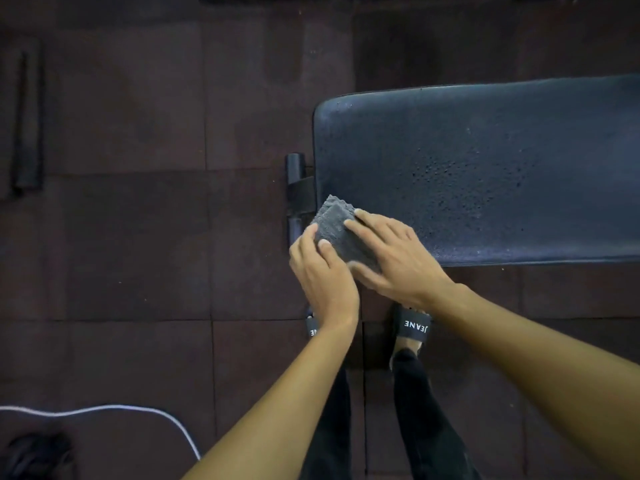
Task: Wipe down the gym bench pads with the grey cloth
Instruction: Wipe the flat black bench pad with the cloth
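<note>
— Head view: what have your hands got?

— Both are on the folded grey cloth (341, 233) at the near-left corner of the bench pad (485, 168). My left hand (322, 275) pinches its left edge, and my right hand (398, 258) lies flat on top with fingers spread, I think to keep the fold together.

— And the pad?

— Dark, textured vinyl, speckled mid-surface; droplets or wear, I can't tell. Most of it looks unwiped.
</note>
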`<state>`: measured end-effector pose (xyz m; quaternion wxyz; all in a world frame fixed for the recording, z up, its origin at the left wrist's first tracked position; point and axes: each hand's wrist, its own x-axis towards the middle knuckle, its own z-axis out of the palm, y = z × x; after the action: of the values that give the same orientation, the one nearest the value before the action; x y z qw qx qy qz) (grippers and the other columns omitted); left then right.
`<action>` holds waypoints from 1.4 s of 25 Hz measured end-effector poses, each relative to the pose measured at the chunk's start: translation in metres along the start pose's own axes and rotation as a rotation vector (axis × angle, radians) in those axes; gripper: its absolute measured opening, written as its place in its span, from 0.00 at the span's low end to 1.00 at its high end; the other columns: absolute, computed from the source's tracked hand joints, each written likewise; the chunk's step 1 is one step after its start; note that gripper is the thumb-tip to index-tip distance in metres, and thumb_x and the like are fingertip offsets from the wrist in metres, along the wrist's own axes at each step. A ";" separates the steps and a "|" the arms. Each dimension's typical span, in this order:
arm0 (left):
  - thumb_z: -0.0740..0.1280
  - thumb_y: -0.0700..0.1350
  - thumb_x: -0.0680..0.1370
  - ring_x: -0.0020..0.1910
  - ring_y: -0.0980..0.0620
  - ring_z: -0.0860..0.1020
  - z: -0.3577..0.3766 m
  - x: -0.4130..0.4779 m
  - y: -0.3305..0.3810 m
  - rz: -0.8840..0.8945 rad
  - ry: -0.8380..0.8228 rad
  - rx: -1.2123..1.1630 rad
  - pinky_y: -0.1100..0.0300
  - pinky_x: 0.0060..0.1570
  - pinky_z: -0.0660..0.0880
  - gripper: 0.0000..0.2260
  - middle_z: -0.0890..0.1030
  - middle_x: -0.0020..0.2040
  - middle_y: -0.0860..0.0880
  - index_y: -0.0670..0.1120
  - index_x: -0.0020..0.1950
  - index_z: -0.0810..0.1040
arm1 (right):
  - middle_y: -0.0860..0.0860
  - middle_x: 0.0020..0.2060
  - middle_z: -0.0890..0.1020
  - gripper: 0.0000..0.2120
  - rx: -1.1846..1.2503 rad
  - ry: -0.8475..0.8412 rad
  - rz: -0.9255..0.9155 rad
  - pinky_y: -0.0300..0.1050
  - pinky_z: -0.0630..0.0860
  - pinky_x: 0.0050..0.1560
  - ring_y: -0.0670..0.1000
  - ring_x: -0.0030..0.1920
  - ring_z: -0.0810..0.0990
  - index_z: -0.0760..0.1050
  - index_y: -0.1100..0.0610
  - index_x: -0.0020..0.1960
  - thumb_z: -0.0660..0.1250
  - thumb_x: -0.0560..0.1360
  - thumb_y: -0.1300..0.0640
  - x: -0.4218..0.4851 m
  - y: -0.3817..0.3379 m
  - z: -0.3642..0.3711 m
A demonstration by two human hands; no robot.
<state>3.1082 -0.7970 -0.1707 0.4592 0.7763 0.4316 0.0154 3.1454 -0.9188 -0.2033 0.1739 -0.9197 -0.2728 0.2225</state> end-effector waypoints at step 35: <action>0.47 0.49 0.83 0.80 0.47 0.47 0.108 0.039 0.003 0.747 -0.195 0.930 0.45 0.77 0.49 0.27 0.49 0.81 0.43 0.41 0.80 0.48 | 0.49 0.75 0.64 0.22 -0.042 0.395 0.415 0.53 0.54 0.72 0.53 0.72 0.64 0.66 0.49 0.74 0.59 0.81 0.46 0.008 0.168 -0.053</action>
<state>3.1800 -0.8468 -0.2452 0.0724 0.9925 0.0470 -0.0860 3.2491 -1.0576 -0.2352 0.1552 -0.9848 -0.0440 0.0640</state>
